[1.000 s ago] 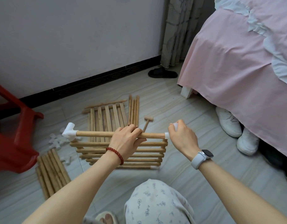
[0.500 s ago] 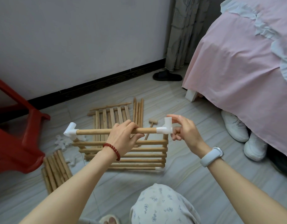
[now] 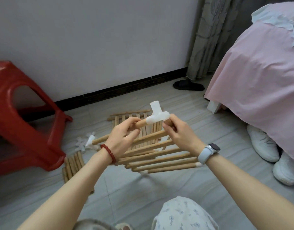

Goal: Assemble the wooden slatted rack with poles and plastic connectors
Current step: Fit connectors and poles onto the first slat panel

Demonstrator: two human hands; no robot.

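Left hand: left hand (image 3: 123,136), a red bead bracelet (image 3: 108,153) on its wrist, curls its fingers and thumb round the round wooden pole (image 3: 140,124) just short of the pole's upper end.
Right hand: right hand (image 3: 177,135), a white-strapped smartwatch (image 3: 208,151) on its wrist, pinches the white plastic three-way connector (image 3: 157,117) from the right side.
Connector: seated on the pole's raised end, one socket pointing up.
Pole: slants down to the left, where its far end meets another white plastic piece (image 3: 89,141) near the floor.
Slatted rack: half-built wooden slatted rack (image 3: 159,156) sits below the two hands, its slats running roughly left to right, with white caps at the near right corner.
Loose parts: flat wooden slat panel (image 3: 131,116) lies on the grey tiled floor (image 3: 118,188) behind the hands; a bundle of short wooden poles (image 3: 73,163) lies near the red plastic stool (image 3: 22,117); white plastic connectors (image 3: 81,143) are scattered between them.
Surroundings: pink-covered bed (image 3: 259,77) at right, white sneakers (image 3: 265,145) beside it, a black slipper (image 3: 188,85) by the grey curtain (image 3: 207,35).
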